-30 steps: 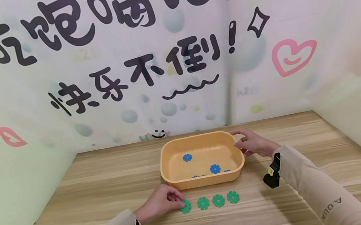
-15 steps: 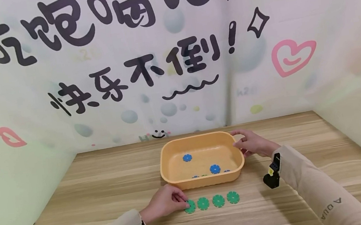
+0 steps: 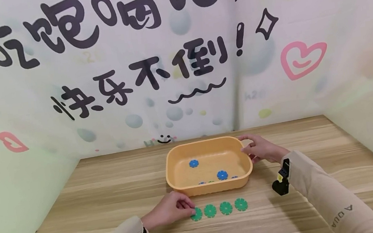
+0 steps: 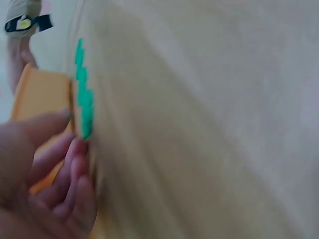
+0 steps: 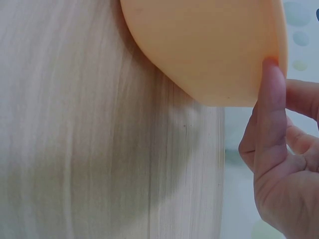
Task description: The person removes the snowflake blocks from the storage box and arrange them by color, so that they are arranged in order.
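Several green flower-shaped discs (image 3: 226,207) lie in a row on the wooden table (image 3: 104,188), in front of an orange tray (image 3: 181,187). My left hand (image 3: 190,208) pinches the leftmost green disc (image 3: 196,214) at its left edge; the left wrist view shows my curled fingertips (image 4: 79,149) at the end of the green row (image 4: 82,99), beside the tray (image 4: 40,94). My right hand (image 3: 250,148) grips the tray's far right rim. In the right wrist view its thumb (image 5: 271,99) lies against the tray wall (image 5: 199,45). Blue discs (image 3: 222,174) lie inside the tray.
Printed backdrop walls (image 3: 179,55) close the table in at the back and on both sides. Bare wood spreads left of the tray and along the front edge. A small black wrist camera (image 3: 281,183) hangs at my right sleeve.
My left hand has slid the leftmost green disc a little to the right, closing its gap to the row. The right hand and the tray have not moved.
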`<state>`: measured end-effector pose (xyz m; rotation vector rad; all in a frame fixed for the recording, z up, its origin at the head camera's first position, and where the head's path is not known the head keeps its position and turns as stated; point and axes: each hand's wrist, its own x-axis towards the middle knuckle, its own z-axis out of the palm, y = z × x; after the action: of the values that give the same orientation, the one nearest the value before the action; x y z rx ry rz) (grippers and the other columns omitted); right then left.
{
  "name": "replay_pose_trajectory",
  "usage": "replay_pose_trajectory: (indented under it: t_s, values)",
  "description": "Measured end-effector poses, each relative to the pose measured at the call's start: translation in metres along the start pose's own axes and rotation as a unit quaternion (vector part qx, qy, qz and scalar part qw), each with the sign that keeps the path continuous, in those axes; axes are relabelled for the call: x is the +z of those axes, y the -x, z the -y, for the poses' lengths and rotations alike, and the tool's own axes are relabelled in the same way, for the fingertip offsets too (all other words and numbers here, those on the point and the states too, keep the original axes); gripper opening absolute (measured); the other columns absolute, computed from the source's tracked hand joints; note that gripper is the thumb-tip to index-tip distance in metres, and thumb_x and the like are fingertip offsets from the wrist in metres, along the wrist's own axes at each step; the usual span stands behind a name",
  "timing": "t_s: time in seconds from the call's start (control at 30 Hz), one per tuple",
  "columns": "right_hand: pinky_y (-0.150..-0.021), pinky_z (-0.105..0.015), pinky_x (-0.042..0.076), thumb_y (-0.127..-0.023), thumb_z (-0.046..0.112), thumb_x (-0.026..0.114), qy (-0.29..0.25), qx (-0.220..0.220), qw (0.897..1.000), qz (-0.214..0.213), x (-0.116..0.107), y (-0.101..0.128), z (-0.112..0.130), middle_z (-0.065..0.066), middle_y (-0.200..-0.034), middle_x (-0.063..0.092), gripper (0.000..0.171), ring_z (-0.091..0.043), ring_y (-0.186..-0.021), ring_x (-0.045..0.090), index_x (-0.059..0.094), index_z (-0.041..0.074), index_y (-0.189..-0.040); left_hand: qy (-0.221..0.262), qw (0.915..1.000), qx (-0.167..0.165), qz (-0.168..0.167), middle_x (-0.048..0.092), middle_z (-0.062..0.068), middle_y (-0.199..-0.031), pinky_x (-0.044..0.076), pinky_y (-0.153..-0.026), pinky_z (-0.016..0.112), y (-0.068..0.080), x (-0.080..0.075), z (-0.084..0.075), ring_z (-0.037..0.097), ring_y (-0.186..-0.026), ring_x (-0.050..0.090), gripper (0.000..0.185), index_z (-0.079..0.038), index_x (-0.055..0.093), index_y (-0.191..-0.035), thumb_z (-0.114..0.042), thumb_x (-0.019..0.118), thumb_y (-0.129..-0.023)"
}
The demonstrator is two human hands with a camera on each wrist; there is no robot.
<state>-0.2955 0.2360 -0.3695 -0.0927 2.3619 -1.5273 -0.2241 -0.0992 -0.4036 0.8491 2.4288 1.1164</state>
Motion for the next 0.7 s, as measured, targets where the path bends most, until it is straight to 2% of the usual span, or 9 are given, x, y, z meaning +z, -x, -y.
replay_pose_trajectory:
  t_s: [0.1, 0.2, 0.33, 0.4, 0.47, 0.57, 0.7]
  values:
    - [-0.051, -0.026, 0.047, -0.09, 0.008, 0.048, 0.0, -0.002, 1.0, 0.002, 0.0, 0.0, -0.001, -0.018, -0.088, 0.052, 0.046, -0.017, -0.063, 0.052, 0.03, 0.005, -0.133, 0.018, 0.9991, 0.018, 0.035, 0.061, -0.004, -0.077, 0.045, -0.059, 0.02, 0.002, -0.007, -0.003, 0.007, -0.067, 0.054, 0.013, -0.006, 0.066, -0.088, -0.017, 0.066, -0.08]
    - [-0.052, -0.026, 0.047, -0.09, 0.008, 0.048, -0.001, -0.003, 1.0, 0.002, 0.0, 0.0, -0.001, -0.019, -0.088, 0.052, 0.047, -0.017, -0.063, 0.052, 0.029, 0.005, -0.133, 0.026, 0.9961, 0.049, 0.069, 0.061, -0.004, -0.08, 0.047, -0.061, 0.021, 0.002, -0.015, -0.008, 0.006, -0.069, 0.054, 0.018, -0.004, 0.064, -0.094, -0.017, 0.063, -0.083]
    - [-0.051, -0.025, 0.047, -0.09, 0.008, 0.048, -0.001, -0.001, 1.0, 0.001, 0.0, 0.0, 0.0, -0.018, -0.087, 0.051, 0.046, -0.017, -0.062, 0.051, 0.03, 0.005, -0.133, 0.043, 0.9877, 0.091, 0.12, 0.062, 0.0, -0.084, 0.048, -0.068, 0.023, 0.0, -0.026, -0.02, 0.005, -0.075, 0.056, 0.024, 0.002, 0.061, -0.102, -0.015, 0.059, -0.085]
    - [-0.051, -0.025, 0.047, -0.09, 0.008, 0.048, -0.003, 0.0, 1.0, 0.001, 0.0, 0.001, 0.0, -0.017, -0.086, 0.051, 0.046, -0.016, -0.062, 0.051, 0.03, 0.005, -0.133, 0.05, 0.9841, 0.108, 0.132, 0.063, 0.007, -0.088, 0.048, -0.072, 0.024, -0.003, -0.031, -0.029, 0.006, -0.079, 0.057, 0.025, 0.004, 0.06, -0.104, -0.013, 0.058, -0.086]
    - [-0.051, -0.025, 0.047, -0.09, 0.008, 0.048, -0.003, 0.001, 1.0, 0.001, 0.0, 0.001, 0.001, -0.017, -0.085, 0.051, 0.046, -0.016, -0.061, 0.051, 0.03, 0.005, -0.133, 0.05, 0.9827, 0.124, 0.129, 0.063, 0.011, -0.092, 0.047, -0.074, 0.025, -0.007, -0.035, -0.038, 0.007, -0.082, 0.058, 0.026, 0.005, 0.059, -0.105, -0.012, 0.057, -0.086]
    - [-0.05, -0.025, 0.047, -0.09, 0.008, 0.048, -0.002, 0.0, 1.0, 0.001, 0.0, 0.001, 0.001, -0.017, -0.085, 0.051, 0.046, -0.016, -0.061, 0.051, 0.03, 0.005, -0.133, 0.035, 0.984, 0.139, 0.106, 0.063, 0.011, -0.093, 0.048, -0.075, 0.026, -0.017, -0.041, -0.05, 0.008, -0.083, 0.058, 0.024, 0.004, 0.06, -0.105, -0.011, 0.057, -0.086]
    - [-0.051, -0.025, 0.046, -0.091, 0.008, 0.048, -0.003, 0.0, 1.0, 0.0, 0.001, 0.002, 0.001, -0.017, -0.086, 0.052, 0.046, -0.016, -0.061, 0.051, 0.03, 0.005, -0.133, 0.011, 0.9881, 0.133, 0.077, 0.064, 0.005, -0.09, 0.048, -0.073, 0.026, -0.035, -0.045, -0.059, 0.009, -0.081, 0.058, 0.021, -0.001, 0.062, -0.104, -0.013, 0.057, -0.087]
